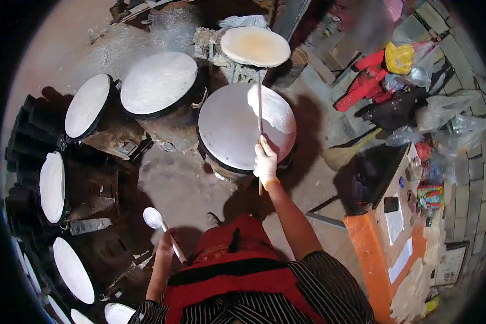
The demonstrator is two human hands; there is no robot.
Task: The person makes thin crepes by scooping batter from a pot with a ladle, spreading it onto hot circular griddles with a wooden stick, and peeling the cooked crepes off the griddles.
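My right hand (pixel 265 161), in a white glove, is closed round a long thin stick (pixel 260 116). The stick passes over a large round griddle (pixel 227 127) in front of me, and its far end reaches toward a browned flatbread (pixel 255 46) beyond. White batter (pixel 272 109) covers part of the griddle's upper right; the rest of its grey surface is bare. Low on the left, my left hand (pixel 166 241) grips a ladle (pixel 153 217) by its handle. The ladle's bowl looks coated in white.
More batter-covered griddles (pixel 159 83) curve round on my left on dark stoves. To the right stand an orange-sided table (pixel 362 243) with papers and a phone, and a broom (pixel 343 154). Red cloth (pixel 364 81) and plastic bags lie farther back.
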